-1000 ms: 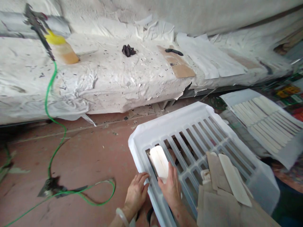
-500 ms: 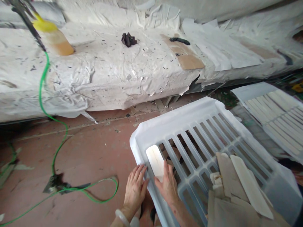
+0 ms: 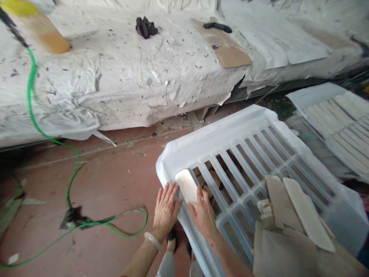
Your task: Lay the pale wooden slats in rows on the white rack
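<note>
The right hand [image 3: 204, 217] has the white piece [image 3: 186, 182] between thumb and fingers at its near end, the digits parted by about the piece's width; how hard they press cannot be told. The left hand [image 3: 166, 207] is spread, its fingers laid along the rim of the slotted tray [image 3: 211, 132], their tips just beside the piece. A second ago the end slot showed along the piece's left edge; now the piece covers it, nearer the rim, so its placing looks further along. Farther right on the tray lie brown sheets [image 3: 285, 246] and a pale strip [image 3: 308, 213]. Beyond stand a second rack [image 3: 319, 94] and the covered bench [image 3: 121, 96].
</note>
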Action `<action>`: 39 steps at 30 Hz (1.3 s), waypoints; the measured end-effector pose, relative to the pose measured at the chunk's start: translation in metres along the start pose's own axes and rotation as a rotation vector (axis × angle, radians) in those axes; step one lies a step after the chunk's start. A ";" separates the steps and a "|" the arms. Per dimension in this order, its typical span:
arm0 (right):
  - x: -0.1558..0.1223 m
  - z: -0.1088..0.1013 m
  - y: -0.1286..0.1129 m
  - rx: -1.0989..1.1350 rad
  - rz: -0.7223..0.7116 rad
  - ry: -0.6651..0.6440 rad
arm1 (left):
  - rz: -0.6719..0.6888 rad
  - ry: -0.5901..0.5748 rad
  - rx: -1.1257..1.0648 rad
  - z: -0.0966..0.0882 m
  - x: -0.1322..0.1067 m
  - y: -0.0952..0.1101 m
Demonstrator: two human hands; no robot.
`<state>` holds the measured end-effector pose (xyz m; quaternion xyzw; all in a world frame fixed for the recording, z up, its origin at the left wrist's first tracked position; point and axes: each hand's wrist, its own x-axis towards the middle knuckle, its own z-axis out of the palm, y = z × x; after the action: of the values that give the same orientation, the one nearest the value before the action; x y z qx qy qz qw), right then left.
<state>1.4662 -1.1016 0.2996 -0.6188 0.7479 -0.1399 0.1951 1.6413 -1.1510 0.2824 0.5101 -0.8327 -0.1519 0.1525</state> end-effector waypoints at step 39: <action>-0.093 -0.088 0.052 0.048 0.231 0.117 | 0.286 -0.023 0.012 0.004 0.039 0.073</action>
<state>1.3943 -1.0035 0.3646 -0.5143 0.8209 -0.1701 0.1806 1.5640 -1.1540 0.3126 0.3856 -0.8994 -0.1293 0.1600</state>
